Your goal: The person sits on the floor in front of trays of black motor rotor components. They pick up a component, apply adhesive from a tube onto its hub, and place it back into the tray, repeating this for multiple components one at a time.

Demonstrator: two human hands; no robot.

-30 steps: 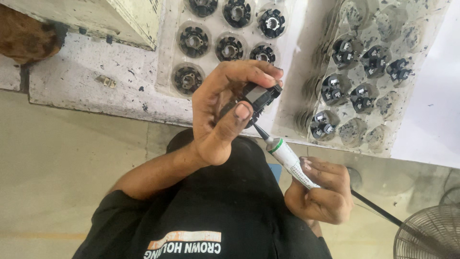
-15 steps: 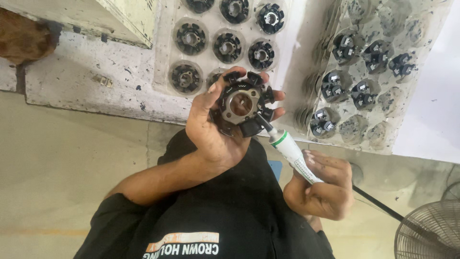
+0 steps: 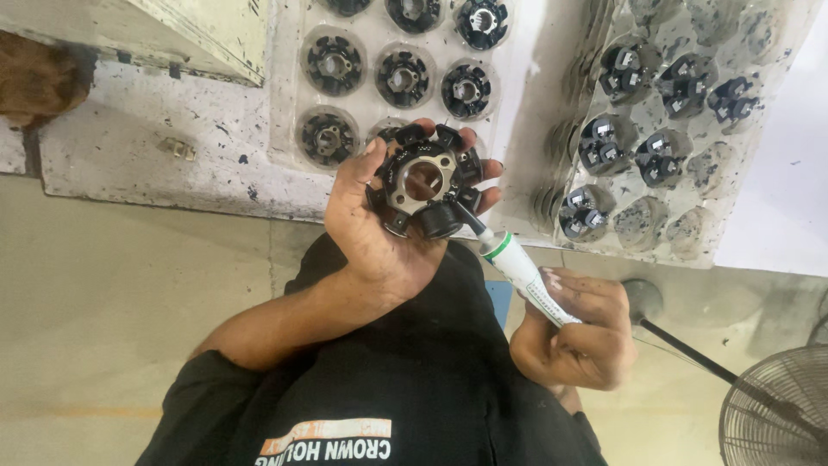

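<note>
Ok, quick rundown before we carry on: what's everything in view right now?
stator core: one, black with a metal centre, held up in the left hand
glue tube: one, white with a green band, nozzle at the core's lower edge
left tray: one, pale, on the bench, at least seven black cores in its pockets
right tray: one, clear, about six black parts, several pockets empty
bench: one, white and stained, across the top
cream box: one, top left
brown object: one, far left, unclear what
fan: one, dark wire guard, bottom right on the floor
left hand: grips the core
right hand: grips the tube
shirt: black, bottom centre
</note>
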